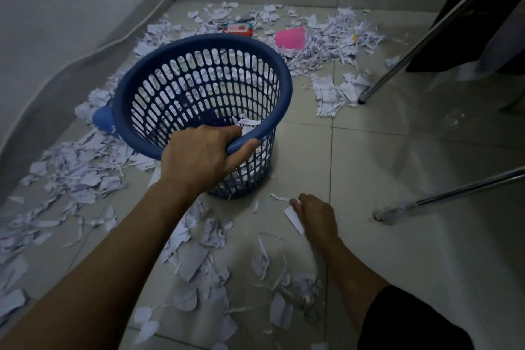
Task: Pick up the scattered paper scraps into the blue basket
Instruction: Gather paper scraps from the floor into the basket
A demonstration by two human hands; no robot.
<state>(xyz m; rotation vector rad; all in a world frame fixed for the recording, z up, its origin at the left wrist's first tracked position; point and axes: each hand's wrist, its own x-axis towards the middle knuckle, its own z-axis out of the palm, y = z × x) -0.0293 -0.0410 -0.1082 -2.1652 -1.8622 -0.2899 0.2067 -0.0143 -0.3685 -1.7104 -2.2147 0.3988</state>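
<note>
Blue basket (199, 88) is tilting on the tiled floor (397, 150) as the left hand (203, 155) is gripping its rim, while the right hand (315, 214) is pinching a paper scrap (294, 219).

The left arm is stretched forward from the lower left, bare to the wrist. The left hand (203, 155) is curled over the near rim of a blue basket (136, 88), thumb beneath. The right arm is bent low at the lower right, and the right hand (315, 214) is lowered to the floor, knuckles up, fingers pinching a paper scrap (294, 220).
</note>
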